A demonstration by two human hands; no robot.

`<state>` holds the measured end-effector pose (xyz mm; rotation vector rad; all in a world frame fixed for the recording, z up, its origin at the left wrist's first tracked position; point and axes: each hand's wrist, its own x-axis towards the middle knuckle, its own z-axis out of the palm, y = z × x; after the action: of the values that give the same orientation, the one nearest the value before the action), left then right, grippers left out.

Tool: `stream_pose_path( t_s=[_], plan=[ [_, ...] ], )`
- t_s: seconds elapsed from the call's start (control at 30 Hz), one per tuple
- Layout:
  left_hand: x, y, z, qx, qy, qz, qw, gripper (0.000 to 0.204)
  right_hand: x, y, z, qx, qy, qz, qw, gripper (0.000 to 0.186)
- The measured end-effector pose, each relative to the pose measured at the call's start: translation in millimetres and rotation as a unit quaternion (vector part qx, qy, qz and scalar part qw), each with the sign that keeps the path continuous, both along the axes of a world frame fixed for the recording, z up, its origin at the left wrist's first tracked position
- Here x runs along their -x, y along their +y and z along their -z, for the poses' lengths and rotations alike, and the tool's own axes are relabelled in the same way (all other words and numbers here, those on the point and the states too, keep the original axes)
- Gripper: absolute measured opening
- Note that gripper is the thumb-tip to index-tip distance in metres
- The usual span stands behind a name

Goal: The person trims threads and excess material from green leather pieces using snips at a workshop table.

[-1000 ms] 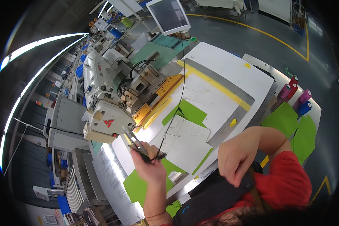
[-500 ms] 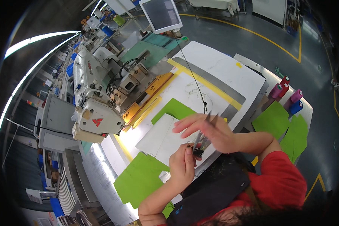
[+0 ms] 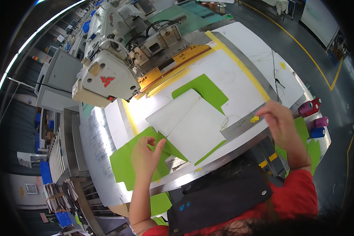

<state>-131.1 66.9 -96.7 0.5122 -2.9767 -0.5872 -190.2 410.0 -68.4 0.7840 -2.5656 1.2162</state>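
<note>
My left hand [image 3: 146,154] is over a green fabric piece [image 3: 124,165], thumb stretched out, fingers loosely bent, nothing seen in it. Beside it, a white panel [image 3: 200,129] with a line across it lies over green fabric [image 3: 202,88], with loose threads at its right edge. My right hand [image 3: 281,124] is raised at the table's right side, its bent fingers smeared by motion. A dark cord [image 3: 274,65] with a knot runs down to behind that hand. Whether this hand holds anything is hidden; the scissors are out of sight.
A white sewing machine [image 3: 108,76] with an orange guide plate [image 3: 190,55] stands at the back left. Yellow tape [image 3: 240,67] borders the white work surface. Several thread spools [image 3: 318,132] and green pieces [image 3: 314,153] sit on a side table at right. Paper stacks [image 3: 59,196] are at lower left.
My hands, together at the scissors before, have moved apart: the right one outward to the right, the left one over the green fabric. The cord has swung right, and the view has shifted.
</note>
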Motion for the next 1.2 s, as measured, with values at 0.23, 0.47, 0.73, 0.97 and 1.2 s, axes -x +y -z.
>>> stream_pose_path(
  t_s=[0.23,0.47,0.73,0.97,1.2],
  plan=[
    [22,5,28,0.063,0.027,0.026,0.997,0.042,26,-77,37,-0.182,-0.109,-0.267,0.94,0.019],
    [28,9,24,-0.146,-0.034,0.016,0.989,0.03,44,-123,54,-0.092,-0.125,-0.332,0.93,0.022],
    [37,40,30,-0.706,0.007,-0.153,0.691,0.011,52,-143,67,0.041,-0.093,-0.195,0.976,0.028],
    [22,50,52,-0.617,0.056,-0.054,0.783,0.012,44,-132,58,0.041,-0.024,-0.189,0.981,0.03],
    [18,45,56,-0.522,0.113,0.084,0.841,0.017,40,-138,69,-0.03,0.028,-0.208,0.977,0.028]
  ],
)
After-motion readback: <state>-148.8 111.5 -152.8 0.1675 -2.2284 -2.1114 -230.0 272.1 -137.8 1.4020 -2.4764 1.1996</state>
